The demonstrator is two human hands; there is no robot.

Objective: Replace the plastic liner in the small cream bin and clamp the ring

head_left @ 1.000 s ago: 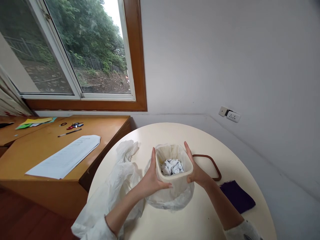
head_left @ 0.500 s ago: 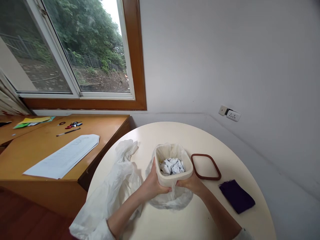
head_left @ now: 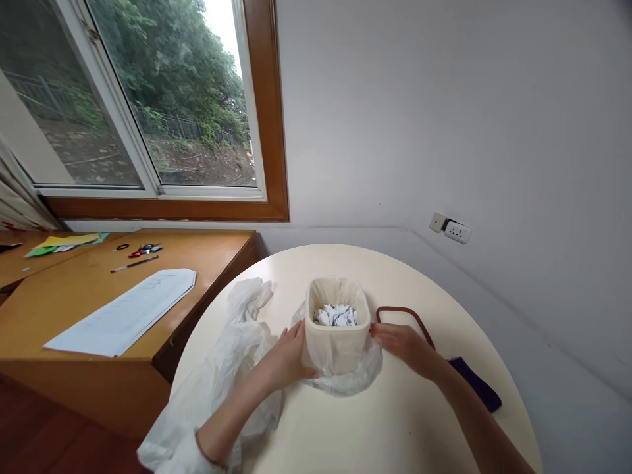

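A small cream trash bin stands upright on the round table, with a thin white liner bag folded over its rim and hanging loosely around it. Crumpled white paper lies inside. My left hand is against the bin's left side, fingers stretched out and thumb spread in front near the bag. On the other side, my right hand has straight fingers, their tips at the bin's right wall. Under and behind that hand lies a brown square ring, partly covered.
A crumpled white plastic bag spreads over the left of the round table. A dark purple cloth lies at the right, partly behind my forearm. The wooden desk at left holds paper sheets, a pen and scissors.
The bin has moved slightly away from me and now stands more level. My hands have loosened from its front; the right one has shifted right, over the ring.
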